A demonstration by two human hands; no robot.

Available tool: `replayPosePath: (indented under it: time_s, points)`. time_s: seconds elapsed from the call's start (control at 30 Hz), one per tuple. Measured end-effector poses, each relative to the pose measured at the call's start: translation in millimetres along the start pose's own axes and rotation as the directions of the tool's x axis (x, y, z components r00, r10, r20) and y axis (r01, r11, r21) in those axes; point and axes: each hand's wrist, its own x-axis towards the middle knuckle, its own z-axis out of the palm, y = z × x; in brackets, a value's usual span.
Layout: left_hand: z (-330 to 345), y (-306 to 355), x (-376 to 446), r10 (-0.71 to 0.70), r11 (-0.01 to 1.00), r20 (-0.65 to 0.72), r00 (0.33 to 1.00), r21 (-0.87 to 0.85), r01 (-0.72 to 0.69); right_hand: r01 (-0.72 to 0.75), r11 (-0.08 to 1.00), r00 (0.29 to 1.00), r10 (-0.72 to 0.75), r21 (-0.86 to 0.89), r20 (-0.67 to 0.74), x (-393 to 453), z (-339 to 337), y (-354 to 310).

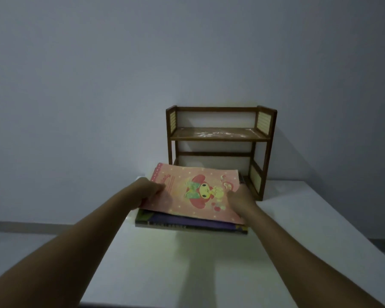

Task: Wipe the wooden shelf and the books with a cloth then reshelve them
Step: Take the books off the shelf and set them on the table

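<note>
A small dark wooden shelf stands at the back of the white table, against the wall; its upper board carries pale dusty smears and holds no books. In front of it lies a pink book with a cartoon character, tilted, on top of a darker purple book. My left hand grips the pink book's left edge. My right hand holds its right edge. No cloth is in view.
A plain grey wall rises behind the shelf. The table's left edge runs diagonally from beside the books toward the bottom of the frame, with grey floor beyond it. The room is dim.
</note>
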Motion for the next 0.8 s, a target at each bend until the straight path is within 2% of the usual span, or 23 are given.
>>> replayPosePath:
  time_s: [0.1, 0.27, 0.37, 0.6, 0.73, 0.8]
  points:
    - [11.3, -34.4, -1.7, -0.060, 0.998, -0.005, 0.998, 0.008, 0.060, -0.040, 0.995, 0.999, 0.040, -0.086, 0.000, -16.1, 29.2, 29.2]
    - [33.4, -90.1, -1.9, -0.152, 0.987, 0.061, 0.987, 0.057, 0.148, -0.068, 0.975, 0.995, 0.083, -0.210, 0.063, -38.6, 57.9, 72.1]
    - [41.9, -105.0, 1.1, -0.181, 0.982, 0.090, 0.979, 0.068, 0.176, -0.060, 0.967, 0.992, 0.085, -0.247, 0.091, -40.7, 64.5, 83.4]
    - [51.1, -122.2, 11.3, -0.226, 0.969, 0.060, 0.972, 0.119, 0.218, -0.012, 0.949, 0.994, 0.046, -0.314, 0.099, -37.8, 72.7, 91.5]
    - [49.2, -114.4, 21.0, -0.274, 0.938, 0.085, 0.958, 0.243, 0.247, 0.015, 0.915, 0.993, 0.035, -0.403, 0.116, -26.7, 70.8, 95.3]
    - [47.2, -106.8, 36.3, -0.304, 0.896, 0.111, 0.946, 0.370, 0.245, 0.040, 0.911, 0.992, 0.012, -0.410, 0.124, -14.0, 65.5, 92.0]
